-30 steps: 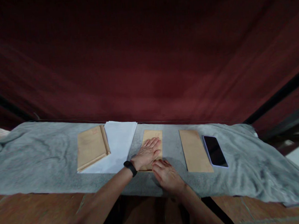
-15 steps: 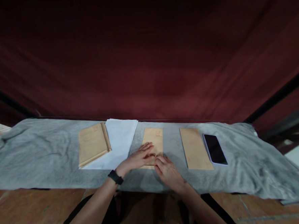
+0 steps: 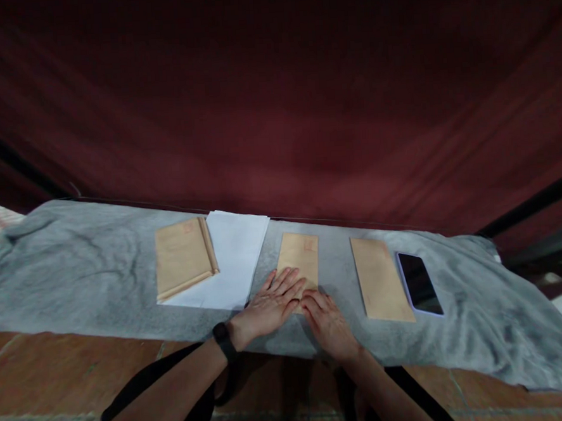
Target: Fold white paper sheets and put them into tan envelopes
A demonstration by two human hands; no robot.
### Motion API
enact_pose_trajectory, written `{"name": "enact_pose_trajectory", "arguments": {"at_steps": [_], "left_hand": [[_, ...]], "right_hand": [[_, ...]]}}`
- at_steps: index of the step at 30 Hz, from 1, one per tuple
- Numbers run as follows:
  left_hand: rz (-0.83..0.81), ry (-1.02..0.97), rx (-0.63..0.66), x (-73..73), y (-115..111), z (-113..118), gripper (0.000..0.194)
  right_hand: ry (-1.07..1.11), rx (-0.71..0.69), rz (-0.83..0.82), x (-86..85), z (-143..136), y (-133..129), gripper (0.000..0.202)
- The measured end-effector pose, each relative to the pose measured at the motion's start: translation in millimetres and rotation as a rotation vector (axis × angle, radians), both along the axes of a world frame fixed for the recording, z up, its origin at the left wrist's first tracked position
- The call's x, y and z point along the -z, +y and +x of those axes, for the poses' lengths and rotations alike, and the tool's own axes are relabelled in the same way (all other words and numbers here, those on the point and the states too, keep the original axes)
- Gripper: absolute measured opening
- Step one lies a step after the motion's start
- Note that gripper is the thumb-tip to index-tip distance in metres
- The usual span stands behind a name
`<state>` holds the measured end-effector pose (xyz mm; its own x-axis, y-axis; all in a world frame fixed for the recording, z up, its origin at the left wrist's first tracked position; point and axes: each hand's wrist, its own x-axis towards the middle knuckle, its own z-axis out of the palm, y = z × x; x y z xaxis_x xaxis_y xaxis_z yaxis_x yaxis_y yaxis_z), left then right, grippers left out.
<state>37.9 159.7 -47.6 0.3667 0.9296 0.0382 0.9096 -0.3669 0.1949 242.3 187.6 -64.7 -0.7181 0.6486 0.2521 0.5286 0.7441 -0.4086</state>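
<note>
A brown paper envelope (image 3: 300,250) with red print near its top right corner lies upright on the grey cloth in front of me. My left hand (image 3: 266,305), a dark watch on its wrist, presses flat across the envelope's lower half with the fingers stretched out. At the lower right edge, my right hand (image 3: 330,322) has its fingers curled and closed on the envelope's bottom end. The hands cover most of that end, so the fold there is hidden.
To the left, a stack of brown envelopes (image 3: 182,258) rests on white paper sheets (image 3: 238,248). A single envelope (image 3: 380,280) and a phone (image 3: 419,283) lie at the right. Grey cloth (image 3: 98,266) covers the surface; a dark red curtain (image 3: 276,128) hangs behind.
My left hand has spread flatter over the envelope's lower part. The right hand stays at the bottom end, its fingers still curled. The whole view has shifted slightly.
</note>
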Motion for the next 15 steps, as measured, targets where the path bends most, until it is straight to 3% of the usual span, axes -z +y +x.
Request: {"name": "enact_pose_trajectory", "arguments": {"at_steps": [8, 15], "left_hand": [[0.06, 0.041, 0.003, 2.4, -3, 3, 0.052], [0.139, 0.098, 0.13, -16.5, -10, 15, 0.035]], "right_hand": [[0.072, -0.021, -0.047, 4.4, 5, 6, 0.03], [0.106, -0.038, -0.121, 9.7, 15, 15, 0.029]]}}
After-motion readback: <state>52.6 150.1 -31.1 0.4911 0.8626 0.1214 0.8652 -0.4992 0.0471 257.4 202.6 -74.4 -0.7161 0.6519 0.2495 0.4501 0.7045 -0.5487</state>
